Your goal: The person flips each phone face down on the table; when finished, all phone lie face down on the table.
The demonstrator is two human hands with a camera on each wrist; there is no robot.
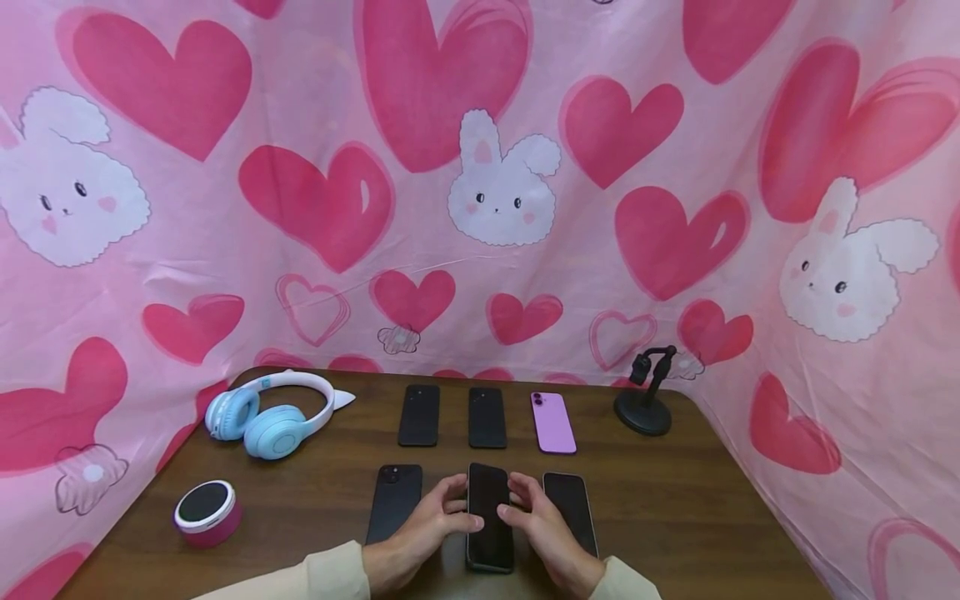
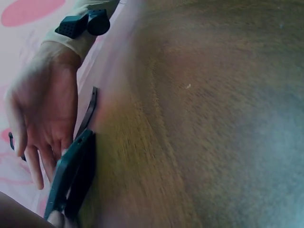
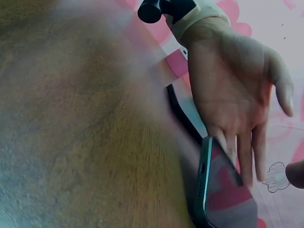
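Observation:
Between both hands is a black phone (image 1: 491, 543), its dark screen facing up. My left hand (image 1: 429, 527) holds it along the left edge, thumb reaching in at the side. From the right, my right hand (image 1: 543, 530) holds the other edge, its thumb tip over the screen. In the right wrist view the phone (image 3: 225, 192) sits above the wood, pink hearts mirrored in its glass, and the left hand's long fingers pass behind it. The left wrist view catches the same phone (image 2: 71, 166) edge-on, the right hand's fingertips partly hidden.
A dark phone (image 1: 393, 504) lies left of the hands, another phone (image 1: 572, 508) right. Behind them are two black phones (image 1: 418, 415) (image 1: 487, 417) and a pink phone (image 1: 553, 423). Headphones (image 1: 277, 432), a round pink speaker (image 1: 207, 515) and a black stand (image 1: 643, 410) flank them on the wooden table (image 1: 675, 508).

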